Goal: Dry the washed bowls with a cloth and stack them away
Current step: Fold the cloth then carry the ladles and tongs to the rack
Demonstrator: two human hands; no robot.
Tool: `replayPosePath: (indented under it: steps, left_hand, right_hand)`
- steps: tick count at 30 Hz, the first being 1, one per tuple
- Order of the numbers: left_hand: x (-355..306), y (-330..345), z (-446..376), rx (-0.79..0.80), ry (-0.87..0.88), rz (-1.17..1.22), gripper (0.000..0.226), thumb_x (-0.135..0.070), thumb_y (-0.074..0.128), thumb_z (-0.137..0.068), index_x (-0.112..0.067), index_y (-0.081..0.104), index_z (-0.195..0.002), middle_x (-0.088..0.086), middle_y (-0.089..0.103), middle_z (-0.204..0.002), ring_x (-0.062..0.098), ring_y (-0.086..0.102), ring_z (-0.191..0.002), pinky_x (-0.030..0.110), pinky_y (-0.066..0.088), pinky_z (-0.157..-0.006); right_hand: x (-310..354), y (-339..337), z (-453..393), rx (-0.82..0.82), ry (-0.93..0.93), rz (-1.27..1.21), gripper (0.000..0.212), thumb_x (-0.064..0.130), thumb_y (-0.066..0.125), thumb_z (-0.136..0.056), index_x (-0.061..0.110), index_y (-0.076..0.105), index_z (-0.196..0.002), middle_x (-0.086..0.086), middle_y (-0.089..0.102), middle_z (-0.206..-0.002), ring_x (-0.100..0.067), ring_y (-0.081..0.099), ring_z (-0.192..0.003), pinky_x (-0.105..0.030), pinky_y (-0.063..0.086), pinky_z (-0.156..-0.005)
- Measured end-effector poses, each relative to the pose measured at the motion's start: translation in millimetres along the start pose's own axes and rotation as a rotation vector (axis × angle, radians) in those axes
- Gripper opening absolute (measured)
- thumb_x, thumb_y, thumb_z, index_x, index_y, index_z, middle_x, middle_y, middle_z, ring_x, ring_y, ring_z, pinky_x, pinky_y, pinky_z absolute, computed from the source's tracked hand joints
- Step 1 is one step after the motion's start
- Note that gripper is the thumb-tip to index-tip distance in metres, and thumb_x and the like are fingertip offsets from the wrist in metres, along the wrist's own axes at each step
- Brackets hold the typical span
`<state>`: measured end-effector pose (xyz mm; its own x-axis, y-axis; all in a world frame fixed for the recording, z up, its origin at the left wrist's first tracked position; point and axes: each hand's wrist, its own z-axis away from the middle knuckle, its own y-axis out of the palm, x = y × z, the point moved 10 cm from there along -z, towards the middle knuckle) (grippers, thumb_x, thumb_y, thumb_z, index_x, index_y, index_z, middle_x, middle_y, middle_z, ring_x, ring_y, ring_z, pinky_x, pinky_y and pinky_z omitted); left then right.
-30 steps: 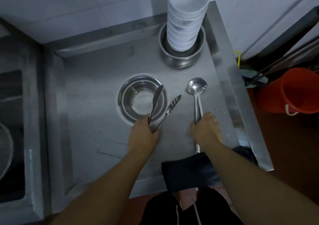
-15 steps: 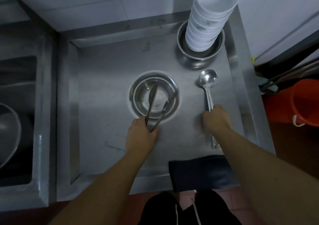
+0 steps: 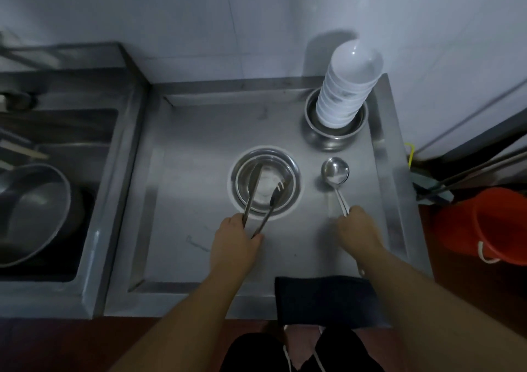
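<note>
Bowls (image 3: 349,86) stacked; my left hand (image 3: 234,239) has swung gripped tongs (image 3: 263,197) over the steel bowl (image 3: 266,185), right hand (image 3: 358,230) clutching ladle (image 3: 335,172).

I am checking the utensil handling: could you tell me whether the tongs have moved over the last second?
Yes. The tongs in the left hand have swung left; both tips now lie over the steel bowl, one previously beside it.

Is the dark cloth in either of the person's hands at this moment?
No: the dark cloth lies over the counter's front edge, while the left hand holds tongs and the right hand a ladle.
</note>
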<state>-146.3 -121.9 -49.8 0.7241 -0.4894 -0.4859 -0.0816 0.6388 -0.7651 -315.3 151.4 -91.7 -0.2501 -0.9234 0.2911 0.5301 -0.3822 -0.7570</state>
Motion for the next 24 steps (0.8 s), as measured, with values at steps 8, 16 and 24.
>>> replayPosePath:
  steps: [8,16,24]
  left_hand:
    - [-24,-40,67,-0.15,-0.064,0.01,0.035,-0.041,0.076,-0.093,-0.013,0.063,-0.109,0.005,0.06,-0.104,0.024,0.063,-0.095,0.04,0.057,-0.081]
    - [-29,-83,155,-0.361,-0.172,0.091,0.039,-0.043,0.077,-0.092,-0.008,0.063,-0.103,0.007,0.062,-0.099,0.02,0.061,-0.085,0.028,0.047,-0.067]
    - [0,-134,270,-0.583,-0.323,0.23,0.03,-0.041,0.08,-0.087,-0.015,0.064,-0.085,0.002,0.066,-0.079,0.014,0.063,-0.067,0.027,0.041,-0.052]
  right_hand:
    - [29,-41,48,0.03,-0.283,0.055,0.008,0.013,0.047,-0.098,0.008,0.052,-0.098,-0.013,0.065,-0.103,-0.028,0.057,-0.081,-0.036,0.045,-0.07]
    - [82,-88,112,0.035,-0.675,0.139,0.022,0.016,0.051,-0.099,0.016,0.043,-0.078,-0.003,0.055,-0.078,-0.016,0.051,-0.065,-0.031,0.033,-0.052]
    - [140,-102,219,0.078,-0.968,0.232,0.01,0.02,0.051,-0.096,0.02,0.058,-0.089,0.0,0.061,-0.081,-0.019,0.06,-0.071,-0.033,0.044,-0.058]
